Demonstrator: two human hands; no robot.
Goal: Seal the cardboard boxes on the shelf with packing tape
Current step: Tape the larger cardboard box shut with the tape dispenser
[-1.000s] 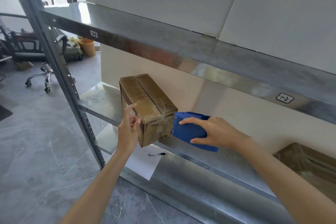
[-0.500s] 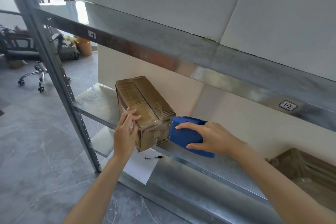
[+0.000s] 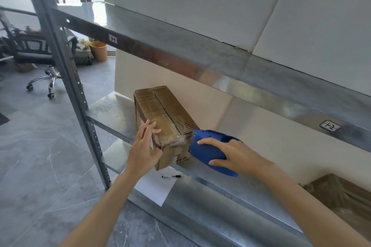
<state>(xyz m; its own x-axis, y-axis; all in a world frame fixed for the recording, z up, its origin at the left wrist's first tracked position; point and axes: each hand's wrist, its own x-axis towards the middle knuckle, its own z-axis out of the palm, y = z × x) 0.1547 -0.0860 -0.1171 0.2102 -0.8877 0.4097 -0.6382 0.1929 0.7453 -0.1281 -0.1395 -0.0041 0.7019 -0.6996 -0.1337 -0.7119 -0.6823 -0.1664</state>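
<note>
A long brown cardboard box (image 3: 160, 112) lies on the middle metal shelf (image 3: 112, 112), its top flaps closed and glossy with tape. My left hand (image 3: 145, 149) presses flat against the box's near left corner, fingers spread. My right hand (image 3: 230, 153) grips a blue tape dispenser (image 3: 206, 148), whose front end touches the box's near end face on the right. A second cardboard box (image 3: 341, 196) sits at the lower right on the shelf below.
An upper shelf (image 3: 180, 54) labelled H overhangs the box. A grey upright post (image 3: 66, 78) stands at the left. A white sheet (image 3: 158, 186) with a small black pen (image 3: 172, 176) lies on the lower shelf. An office chair (image 3: 38, 60) and an orange bin (image 3: 98, 50) stand on the floor.
My left hand slid up onto the box's near corner and flattened there. The dispenser stays against the box's end face. The view shifted slightly.
</note>
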